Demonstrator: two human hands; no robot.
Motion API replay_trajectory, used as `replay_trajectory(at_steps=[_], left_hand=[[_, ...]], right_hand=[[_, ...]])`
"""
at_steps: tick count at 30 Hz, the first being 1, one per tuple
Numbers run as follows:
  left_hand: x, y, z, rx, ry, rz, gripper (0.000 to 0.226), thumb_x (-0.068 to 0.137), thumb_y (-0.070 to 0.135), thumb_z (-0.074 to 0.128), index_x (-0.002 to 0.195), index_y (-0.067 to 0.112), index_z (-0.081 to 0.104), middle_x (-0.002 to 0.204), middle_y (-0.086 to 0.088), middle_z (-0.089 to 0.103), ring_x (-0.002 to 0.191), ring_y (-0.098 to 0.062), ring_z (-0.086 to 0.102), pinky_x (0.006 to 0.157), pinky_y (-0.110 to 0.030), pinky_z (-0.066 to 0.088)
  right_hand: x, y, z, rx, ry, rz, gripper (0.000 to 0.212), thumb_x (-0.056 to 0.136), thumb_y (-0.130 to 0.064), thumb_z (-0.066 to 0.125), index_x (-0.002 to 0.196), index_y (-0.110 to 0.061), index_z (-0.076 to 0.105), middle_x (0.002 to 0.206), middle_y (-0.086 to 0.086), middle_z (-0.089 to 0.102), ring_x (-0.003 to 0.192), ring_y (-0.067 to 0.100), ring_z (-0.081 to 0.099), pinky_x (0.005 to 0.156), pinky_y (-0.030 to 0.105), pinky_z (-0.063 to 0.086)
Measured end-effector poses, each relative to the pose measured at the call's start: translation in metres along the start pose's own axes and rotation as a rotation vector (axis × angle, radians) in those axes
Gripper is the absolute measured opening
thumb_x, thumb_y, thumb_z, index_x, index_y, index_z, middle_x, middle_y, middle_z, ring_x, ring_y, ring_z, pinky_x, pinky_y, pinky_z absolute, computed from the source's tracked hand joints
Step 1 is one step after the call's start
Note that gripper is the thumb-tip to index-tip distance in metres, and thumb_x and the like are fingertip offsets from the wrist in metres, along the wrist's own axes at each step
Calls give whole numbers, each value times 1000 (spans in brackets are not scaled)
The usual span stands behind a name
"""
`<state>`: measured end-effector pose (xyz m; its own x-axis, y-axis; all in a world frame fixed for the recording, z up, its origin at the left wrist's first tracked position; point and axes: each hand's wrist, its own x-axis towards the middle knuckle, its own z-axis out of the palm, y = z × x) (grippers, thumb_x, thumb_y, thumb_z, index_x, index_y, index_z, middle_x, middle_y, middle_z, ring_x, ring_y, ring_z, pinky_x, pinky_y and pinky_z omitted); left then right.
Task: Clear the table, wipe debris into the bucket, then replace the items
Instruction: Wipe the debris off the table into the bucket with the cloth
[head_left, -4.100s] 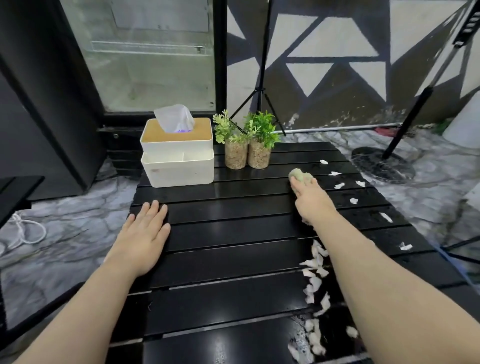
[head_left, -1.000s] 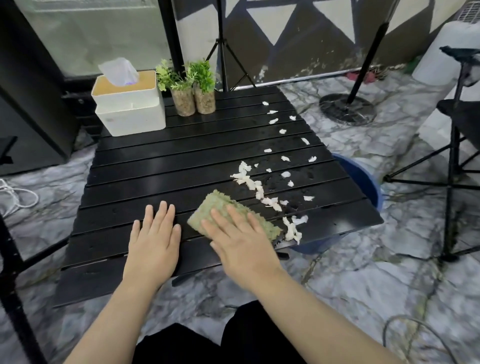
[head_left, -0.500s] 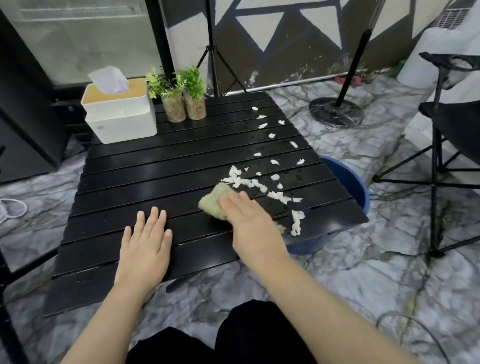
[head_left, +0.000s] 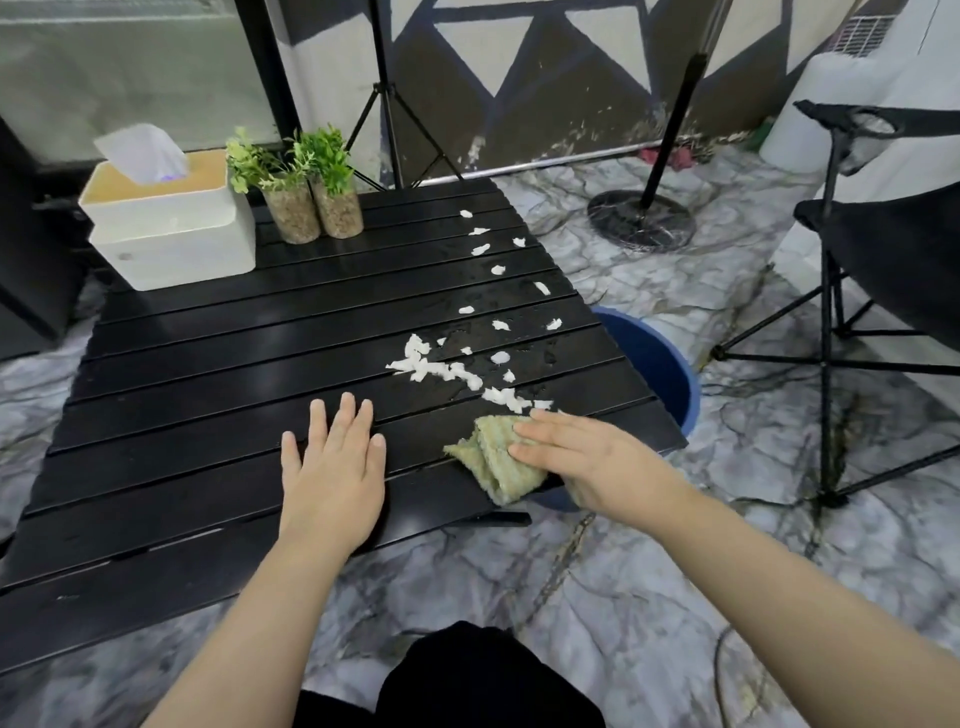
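At the far left corner of the black slatted tabletop (head_left: 208, 374) stands a white tissue box (head_left: 169, 236), and just beside it on the right are two small potted plants (head_left: 311, 192), touching one another; they sit well apart from the mess, so the clearing step looks undone and the wiping is being worked around them. Nearer the person, the left hand (head_left: 332, 467) lies palm-down on the slats close to the near edge, fingers straight and slightly spread, holding nothing; it probably serves to steady the table or the person's lean. To its right, white debris scraps (head_left: 441, 370) trail from the far right edge down toward the near right corner, thickest in a clump just past the cloth. The right hand (head_left: 587, 457) presses flat on a yellow-green cloth (head_left: 493, 457) at that near right corner, fingers extended and close together on top of it, not pinching it, a hold suited to pushing scraps over the edge. The cloth's near end overhangs the tabletop edge. The blue bucket (head_left: 654, 364) stands on the floor against the right edge, placed to catch what falls, yet the tabletop hides most of it and its contents cannot be seen. A black folding chair (head_left: 883, 244) is cut off at the right.
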<state>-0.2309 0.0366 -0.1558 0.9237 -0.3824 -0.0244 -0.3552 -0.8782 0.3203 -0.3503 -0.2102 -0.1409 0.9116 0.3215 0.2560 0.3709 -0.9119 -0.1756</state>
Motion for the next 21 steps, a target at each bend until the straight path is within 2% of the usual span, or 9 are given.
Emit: replay_trajectory(at_steps=[3, 5, 8, 11, 13, 15, 17, 19, 21], left_hand=[[2, 0, 3, 34, 8, 6, 52, 95, 39, 12, 146, 27, 9, 157, 9, 3, 144, -15, -9, 115, -42, -5], [1, 0, 2, 27, 8, 0, 52, 95, 40, 12, 146, 28, 9, 156, 11, 2, 144, -13, -9, 115, -40, -6], [0, 2, 0, -18, 11, -8, 50, 96, 38, 17, 145, 29, 13, 156, 12, 4, 144, -11, -7, 116, -37, -5], [6, -1, -8, -48, 67, -21, 48, 96, 36, 23, 143, 28, 25, 154, 10, 18, 144, -13, 7, 115, -38, 7], [18, -7, -15, -46, 99, -52, 47, 96, 36, 25, 142, 28, 28, 153, 9, 23, 143, -15, 12, 113, -40, 14], [33, -16, -21, -24, 96, -71, 47, 96, 35, 25, 142, 27, 27, 154, 7, 21, 144, -17, 8, 115, -41, 11], [46, -25, -23, 3, 83, -64, 47, 96, 35, 24, 143, 28, 25, 155, 8, 17, 144, -17, 0, 116, -43, 3], [54, -32, -25, 16, 69, -58, 48, 96, 37, 22, 144, 30, 22, 156, 9, 14, 144, -16, -5, 115, -45, -3], [59, -37, -23, 34, 47, -57, 49, 96, 38, 20, 144, 31, 18, 156, 11, 10, 144, -15, -9, 115, -47, -6]], right_hand=[[26, 24, -2, 69, 8, -22, 52, 62, 25, 62, 107, 0, 68, 116, 21, 65, 109, 42, 59, 87, 57, 50], [46, 35, -5, 66, -14, -16, 47, 67, 24, 61, 107, 2, 67, 117, 23, 63, 111, 44, 57, 92, 56, 47], [70, 45, -13, 121, -28, 100, 45, 81, 16, 54, 122, -3, 58, 134, 19, 51, 129, 35, 44, 110, 37, 33], [78, 42, -31, 210, 93, 199, 47, 85, 8, 57, 128, -12, 54, 138, 10, 49, 132, 23, 41, 110, 22, 26], [69, 26, -38, 189, 176, 115, 42, 83, 4, 59, 124, -10, 59, 131, 10, 57, 124, 25, 51, 106, 27, 35], [52, 6, -31, 149, 118, -42, 38, 86, -8, 60, 124, -12, 59, 130, 9, 59, 124, 27, 51, 105, 42, 40], [38, -13, -17, 83, -157, -124, 45, 92, -34, 53, 136, -26, 44, 147, 2, 39, 141, 24, 23, 115, 49, 17], [36, -16, -4, 36, -346, -118, 52, 93, -51, 41, 141, -42, 26, 157, -5, 7, 143, 21, -11, 115, 48, -8], [43, -15, 0, 27, -359, -178, 50, 94, -51, 36, 141, -48, 19, 158, -6, -4, 142, 20, -18, 114, 51, -8]])
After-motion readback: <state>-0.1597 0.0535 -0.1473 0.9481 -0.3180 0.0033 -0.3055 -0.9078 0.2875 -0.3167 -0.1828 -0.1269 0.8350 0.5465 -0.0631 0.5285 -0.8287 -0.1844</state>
